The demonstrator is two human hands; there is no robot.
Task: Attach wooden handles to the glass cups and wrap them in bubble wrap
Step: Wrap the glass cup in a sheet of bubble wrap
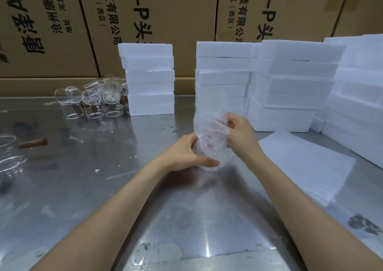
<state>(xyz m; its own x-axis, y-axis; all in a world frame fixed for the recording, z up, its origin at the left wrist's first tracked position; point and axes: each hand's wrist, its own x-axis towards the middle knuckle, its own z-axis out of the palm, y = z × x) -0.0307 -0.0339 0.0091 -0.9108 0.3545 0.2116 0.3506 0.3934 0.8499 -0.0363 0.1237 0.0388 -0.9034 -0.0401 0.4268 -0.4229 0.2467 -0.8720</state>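
Wrapping is underway: both hands, left hand (187, 154) and right hand (240, 129), grip one glass cup (209, 146) in bubble wrap (207, 113) above the bench (165, 219) middle. Handled cups (93, 98) wait unwrapped near the far-left edge; a loose wooden handle (33, 143) remains. Near edge offers room.

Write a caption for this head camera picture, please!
Both hands, left hand and right hand, wrap a glass cup in bubble wrap above a metal table.

Two bare forearms, no sleeves in view. Left hand (187, 153) and right hand (241, 131) bare: no gloves, rings, watch or bands visible. Nails short, unpainted where seen.
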